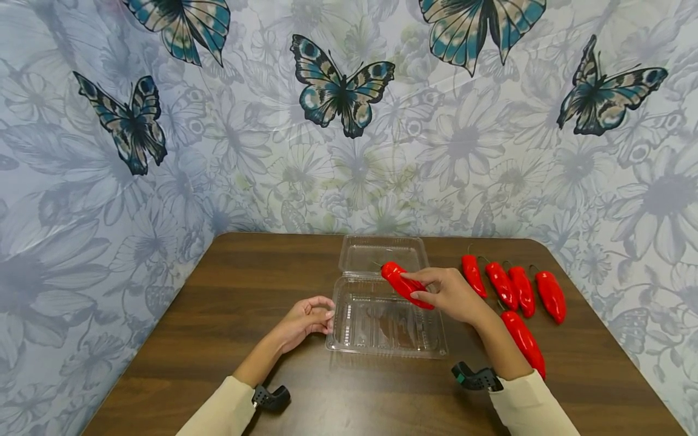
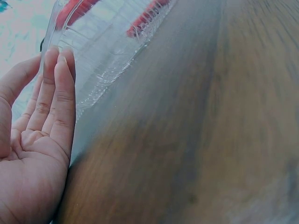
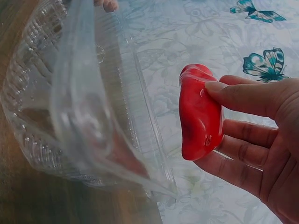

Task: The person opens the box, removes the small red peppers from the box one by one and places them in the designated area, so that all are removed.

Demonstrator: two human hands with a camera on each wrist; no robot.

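Above the right part of a clear plastic clamshell container [image 1: 349,346], my right hand [image 1: 452,293] pinches a red chili pepper [image 1: 394,277] between thumb and fingers. The right wrist view shows this glossy pepper [image 3: 201,114] held along its side, the thumb on top. My left hand [image 1: 302,321] is at the container's left edge, fingertips right at the rim. In the left wrist view its fingers [image 2: 63,102] are mostly straight and the thumb stands apart from them. The container's lid [image 1: 376,243] lies folded back, away from me.
Several more red chili peppers lie on the table to the right, four-abreast style in a row like this one [image 1: 551,295], with another pepper [image 1: 522,340] nearer, beside my right forearm. The brown wooden table [image 1: 245,260] ends at a butterfly-patterned wall covering [image 1: 349,181].
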